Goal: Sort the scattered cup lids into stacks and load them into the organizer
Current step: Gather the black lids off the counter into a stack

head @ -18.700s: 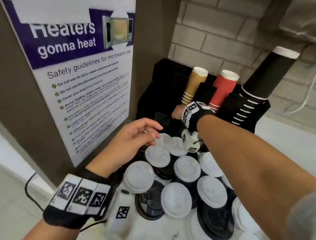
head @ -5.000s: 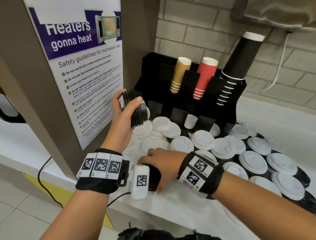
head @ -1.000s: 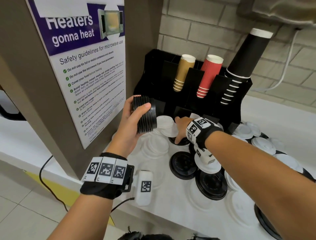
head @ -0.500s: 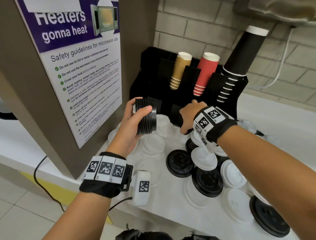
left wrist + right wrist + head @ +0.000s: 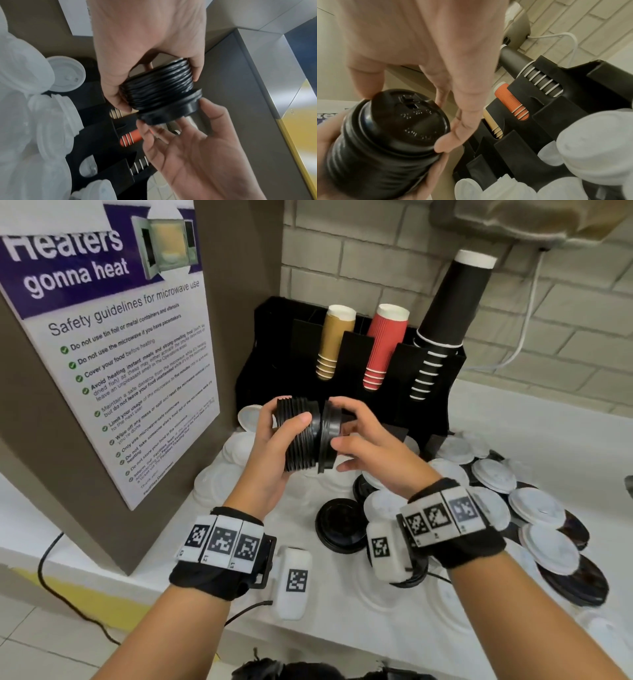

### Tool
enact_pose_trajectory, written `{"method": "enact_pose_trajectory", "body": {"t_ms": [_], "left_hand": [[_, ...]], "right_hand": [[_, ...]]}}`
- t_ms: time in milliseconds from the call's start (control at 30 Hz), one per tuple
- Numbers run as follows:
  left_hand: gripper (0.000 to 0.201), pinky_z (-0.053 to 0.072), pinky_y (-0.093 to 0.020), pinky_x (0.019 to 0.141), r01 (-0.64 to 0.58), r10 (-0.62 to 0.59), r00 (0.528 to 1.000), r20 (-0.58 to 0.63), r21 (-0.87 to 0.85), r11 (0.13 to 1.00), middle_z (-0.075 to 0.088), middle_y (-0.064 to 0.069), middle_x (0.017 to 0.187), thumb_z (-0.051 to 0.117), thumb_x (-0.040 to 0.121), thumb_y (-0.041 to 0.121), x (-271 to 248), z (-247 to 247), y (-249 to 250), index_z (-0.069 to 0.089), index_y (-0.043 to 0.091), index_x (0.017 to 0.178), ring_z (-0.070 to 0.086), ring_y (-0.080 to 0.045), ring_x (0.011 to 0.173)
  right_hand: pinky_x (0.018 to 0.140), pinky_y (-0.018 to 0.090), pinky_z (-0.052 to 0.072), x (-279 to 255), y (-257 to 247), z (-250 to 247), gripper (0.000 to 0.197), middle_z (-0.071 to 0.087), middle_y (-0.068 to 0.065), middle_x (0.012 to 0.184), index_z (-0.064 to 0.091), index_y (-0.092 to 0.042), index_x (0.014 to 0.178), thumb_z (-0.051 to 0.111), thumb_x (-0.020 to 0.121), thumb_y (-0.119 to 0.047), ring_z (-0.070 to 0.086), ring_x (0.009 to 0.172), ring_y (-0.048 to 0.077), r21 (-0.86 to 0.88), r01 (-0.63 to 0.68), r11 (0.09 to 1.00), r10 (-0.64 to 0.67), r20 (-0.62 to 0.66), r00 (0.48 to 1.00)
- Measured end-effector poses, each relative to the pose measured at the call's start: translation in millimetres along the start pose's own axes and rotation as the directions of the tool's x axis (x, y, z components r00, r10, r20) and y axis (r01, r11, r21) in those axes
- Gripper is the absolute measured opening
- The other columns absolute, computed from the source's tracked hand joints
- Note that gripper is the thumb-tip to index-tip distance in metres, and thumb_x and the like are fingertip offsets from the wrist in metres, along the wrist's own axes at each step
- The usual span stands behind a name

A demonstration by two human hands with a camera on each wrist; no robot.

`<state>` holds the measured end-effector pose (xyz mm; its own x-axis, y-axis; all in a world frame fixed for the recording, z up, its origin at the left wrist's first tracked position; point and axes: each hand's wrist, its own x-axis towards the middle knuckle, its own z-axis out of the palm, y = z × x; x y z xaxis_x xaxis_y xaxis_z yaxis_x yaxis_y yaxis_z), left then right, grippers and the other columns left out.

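My left hand (image 5: 270, 443) grips a sideways stack of black lids (image 5: 298, 436) in front of the black organizer (image 5: 267, 354). My right hand (image 5: 363, 440) pinches a single black lid (image 5: 330, 436) by its rim and holds it against the stack's right end. In the left wrist view the single lid (image 5: 171, 112) sits slightly askew on the stack (image 5: 159, 89), my right hand's fingertips (image 5: 205, 106) on its edge. The right wrist view shows the lid's top (image 5: 407, 119) with its sip hole, capping the stack (image 5: 368, 162). White lids (image 5: 534, 505) and black lids (image 5: 340, 525) lie scattered on the white counter.
The organizer's upper slots hold gold cups (image 5: 334, 340), red cups (image 5: 385, 344) and tall black cups (image 5: 448, 309). A brown panel with a microwave poster (image 5: 120, 354) stands close on the left. Brick wall and a white cable (image 5: 520, 337) are behind. The counter's front edge (image 5: 325, 642) is near my wrists.
My right hand has come up from the organizer's base with a black lid and brought it against the end of the stack. My left hand still holds the stack.
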<state>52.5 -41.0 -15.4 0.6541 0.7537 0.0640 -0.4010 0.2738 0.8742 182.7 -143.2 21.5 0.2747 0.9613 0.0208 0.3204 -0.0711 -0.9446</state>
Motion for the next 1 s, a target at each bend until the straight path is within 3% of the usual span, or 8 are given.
{"method": "enact_pose_trajectory", "body": {"t_ms": [100,200,367,667,767,833,900,1000], "left_hand": [[0.046,0.056,-0.039,0.077,0.016,-0.018,0.998,0.063,0.035,0.999,0.062,-0.003,0.115,0.065,0.078,0.033,-1,3,-3,0.051,0.027,0.121,0.063,-0.021,0.105],[0.058,0.055,-0.043,0.083,0.049,-0.057,0.991,0.124,0.063,0.997,0.060,-0.006,0.122,0.071,0.069,0.040,-2,5,-4,0.053,0.028,0.123,0.062,-0.022,0.107],[0.060,0.055,-0.047,0.083,0.046,-0.047,0.993,0.106,0.009,0.999,0.062,-0.007,0.119,0.070,0.073,0.035,-3,12,-5,0.050,0.024,0.128,0.064,-0.025,0.107],[0.051,0.057,-0.036,0.071,0.039,-0.039,0.994,0.104,0.004,0.999,0.067,0.001,0.108,0.069,0.075,0.036,-7,9,-8,0.052,0.028,0.122,0.069,-0.016,0.095],[0.056,0.057,-0.035,0.069,0.020,-0.021,0.998,0.063,0.008,1.000,0.064,-0.003,0.112,0.069,0.075,0.036,-7,5,-6,0.050,0.024,0.126,0.068,-0.016,0.095],[0.050,0.057,-0.032,0.066,0.000,0.000,1.000,0.006,-0.008,1.000,0.064,-0.001,0.108,0.067,0.077,0.032,-6,2,-5,0.050,0.024,0.124,0.067,-0.015,0.092],[0.042,0.057,-0.031,0.066,-0.022,0.020,0.998,-0.052,-0.029,0.999,0.065,0.004,0.100,0.068,0.080,0.027,-5,-4,-5,0.050,0.025,0.118,0.067,-0.012,0.088],[0.027,0.057,-0.032,0.067,-0.034,0.031,0.997,-0.075,-0.045,0.998,0.064,0.005,0.099,0.060,0.090,0.023,-5,-10,-4,0.050,0.027,0.114,0.068,-0.009,0.084]], "right_hand": [[0.087,0.036,0.055,-6,-2,0,0.052,0.054,-0.004,0.109,0.043,-0.041,0.133,0.061,0.090,-0.016,0.061,0.094,0.006,-0.021,0.027,0.999,-0.027,-0.042,0.999],[0.083,0.031,0.055,-9,-8,-6,0.056,0.058,-0.004,0.113,0.047,-0.037,0.134,0.060,0.088,-0.007,0.063,0.088,0.003,-0.026,0.042,0.999,-0.044,-0.055,0.998],[0.073,0.021,0.053,-13,-9,-7,0.059,0.057,0.001,0.111,0.047,-0.029,0.134,0.060,0.086,0.004,0.066,0.087,0.005,0.021,0.067,0.998,-0.066,-0.040,0.997],[0.081,0.028,0.056,-12,-5,-6,0.059,0.057,-0.002,0.112,0.046,-0.035,0.132,0.067,0.085,-0.007,0.066,0.099,0.015,0.008,0.095,0.995,-0.095,-0.023,0.995],[0.088,0.028,0.054,-10,-2,-8,0.072,0.058,-0.002,0.117,0.033,-0.046,0.136,0.074,0.080,-0.026,0.066,0.102,0.011,0.056,0.054,0.997,-0.053,-0.018,0.998],[0.091,0.025,0.052,-9,1,-9,0.074,0.058,-0.006,0.119,0.031,-0.044,0.135,0.074,0.074,-0.041,0.063,0.107,0.007,-0.091,0.008,0.996,-0.009,-0.006,1.000],[0.090,0.022,0.048,-8,7,-8,0.068,0.056,-0.012,0.118,0.041,-0.035,0.132,0.076,0.074,-0.047,0.057,0.110,0.004,-0.419,-0.025,0.908,0.059,0.068,0.996],[0.091,0.029,0.042,-6,20,4,0.080,0.053,-0.004,0.127,0.043,-0.028,0.136,0.078,0.069,-0.054,0.049,0.116,0.018,-0.851,-0.009,0.524,0.299,0.174,0.938]]}}
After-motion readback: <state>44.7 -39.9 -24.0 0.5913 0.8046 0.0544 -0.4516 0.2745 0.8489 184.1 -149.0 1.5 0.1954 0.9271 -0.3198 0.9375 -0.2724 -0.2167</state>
